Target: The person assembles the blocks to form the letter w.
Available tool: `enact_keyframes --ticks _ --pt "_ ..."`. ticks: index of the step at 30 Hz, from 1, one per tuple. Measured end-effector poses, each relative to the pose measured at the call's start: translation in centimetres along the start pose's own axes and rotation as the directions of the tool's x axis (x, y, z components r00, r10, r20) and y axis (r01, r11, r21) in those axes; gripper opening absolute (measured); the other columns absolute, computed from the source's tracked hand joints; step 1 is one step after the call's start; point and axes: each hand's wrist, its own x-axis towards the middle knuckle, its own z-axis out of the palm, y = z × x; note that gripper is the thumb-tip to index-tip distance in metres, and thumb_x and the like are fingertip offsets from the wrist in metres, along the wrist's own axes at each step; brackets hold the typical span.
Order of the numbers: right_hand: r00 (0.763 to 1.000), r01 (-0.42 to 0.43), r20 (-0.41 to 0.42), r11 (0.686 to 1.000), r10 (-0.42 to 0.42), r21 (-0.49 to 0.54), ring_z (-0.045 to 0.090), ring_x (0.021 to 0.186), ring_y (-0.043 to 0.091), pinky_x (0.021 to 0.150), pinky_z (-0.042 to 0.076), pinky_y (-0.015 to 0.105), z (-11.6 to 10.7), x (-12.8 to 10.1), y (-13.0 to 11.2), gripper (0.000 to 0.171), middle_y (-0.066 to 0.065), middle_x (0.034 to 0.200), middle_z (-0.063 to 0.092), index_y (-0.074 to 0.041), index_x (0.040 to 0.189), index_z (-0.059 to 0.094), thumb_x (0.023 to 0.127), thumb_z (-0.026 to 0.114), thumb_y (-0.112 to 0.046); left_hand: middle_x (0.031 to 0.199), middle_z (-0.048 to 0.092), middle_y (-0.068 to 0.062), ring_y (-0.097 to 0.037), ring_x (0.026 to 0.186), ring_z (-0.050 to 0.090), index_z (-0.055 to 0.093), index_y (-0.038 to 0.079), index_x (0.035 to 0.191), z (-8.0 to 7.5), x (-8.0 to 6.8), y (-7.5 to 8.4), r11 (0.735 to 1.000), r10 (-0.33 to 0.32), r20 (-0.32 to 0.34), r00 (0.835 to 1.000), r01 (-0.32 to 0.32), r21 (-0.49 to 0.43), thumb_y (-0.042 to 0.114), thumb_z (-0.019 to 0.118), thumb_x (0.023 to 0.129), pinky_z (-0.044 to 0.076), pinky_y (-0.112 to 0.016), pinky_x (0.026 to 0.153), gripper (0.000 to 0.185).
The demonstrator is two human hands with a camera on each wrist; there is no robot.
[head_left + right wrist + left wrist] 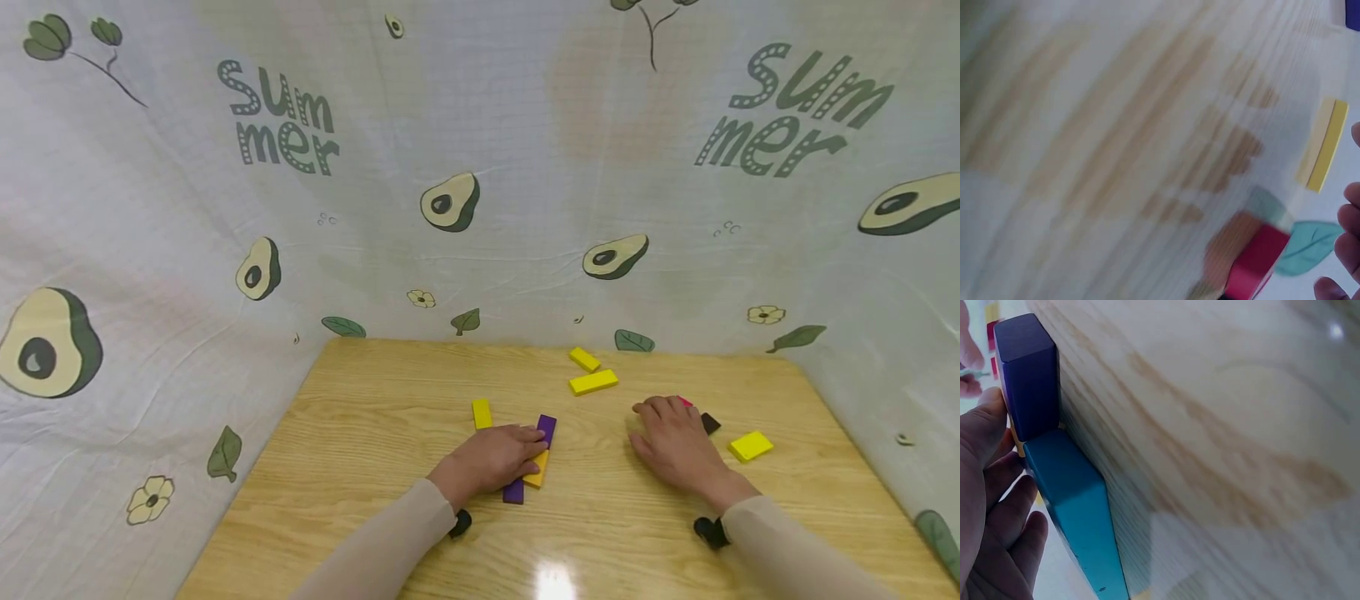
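My left hand (491, 458) lies over a cluster of small blocks. Its thumb and fingers hold the orange block (537, 477) at the cluster's right side. A purple block (548, 427) extends beyond the fingertips, and another purple block (513, 492) shows below the hand. In the left wrist view, a purple block (1032, 387) meets a blue block (1075, 500) end to end, with the bent fingers (997, 506) beside them. My right hand (675, 446) hovers with loosely bent fingers, nearest a red block (685, 402) and a black block (709, 423), both partly hidden behind it.
A yellow block (751, 446) lies right of the right hand. Two more yellow blocks, one short (584, 359) and one longer (593, 382), lie near the table's back edge. Another yellow block (482, 413) pokes out above the left hand. Patterned cloth (525, 250) encloses the wooden table (375, 375).
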Motion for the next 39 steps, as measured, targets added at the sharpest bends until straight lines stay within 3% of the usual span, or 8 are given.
enact_keyframes --ticks 10,18,25,39 --pt "0.999 -0.051 -0.004 0.998 0.051 -0.047 0.053 0.113 0.045 0.092 0.044 0.065 -1.6 -2.3 1.8 0.038 0.022 0.119 0.066 0.001 0.119 0.069 0.091 0.076 -0.023 0.163 0.048 0.006 -0.011 0.154 0.041 0.051 0.022 0.158 0.1 0.0 -0.1 0.999 0.012 0.015 1.000 -0.012 0.038 0.045 0.044 0.113 0.032 -0.029 0.128 0.051" --pt "0.997 -0.076 0.004 0.995 0.076 -0.058 0.052 0.113 0.046 0.091 0.044 0.065 -1.7 -3.6 2.8 0.041 0.024 0.123 0.065 0.002 0.121 0.069 0.092 0.076 -0.025 0.162 0.051 0.004 -0.013 0.153 0.043 0.053 0.019 0.157 -0.2 -0.1 -0.2 1.000 0.020 0.002 1.000 -0.020 -0.014 0.044 0.047 0.113 0.034 -0.031 0.127 0.051" --pt "0.997 -0.072 0.013 0.995 0.073 -0.068 0.053 0.110 0.044 0.085 0.043 0.061 -1.6 -4.3 3.5 0.038 0.020 0.119 0.065 -0.001 0.116 0.069 0.090 0.077 -0.027 0.163 0.049 0.004 -0.013 0.153 0.042 0.052 0.018 0.157 0.1 0.0 -0.5 0.997 0.022 -0.005 1.000 -0.022 -0.079 0.051 0.045 0.111 0.034 -0.032 0.128 0.057" --pt "0.998 -0.062 -0.004 0.995 0.061 -0.075 0.054 0.106 0.044 0.080 0.043 0.060 -0.8 -4.5 4.2 0.035 0.017 0.112 0.065 -0.001 0.112 0.072 0.088 0.077 -0.026 0.163 0.049 0.005 -0.013 0.154 0.041 0.052 0.020 0.158 0.5 0.2 -0.9 0.997 0.030 -0.006 1.000 -0.030 -0.076 0.050 0.045 0.111 0.033 -0.032 0.128 0.056"
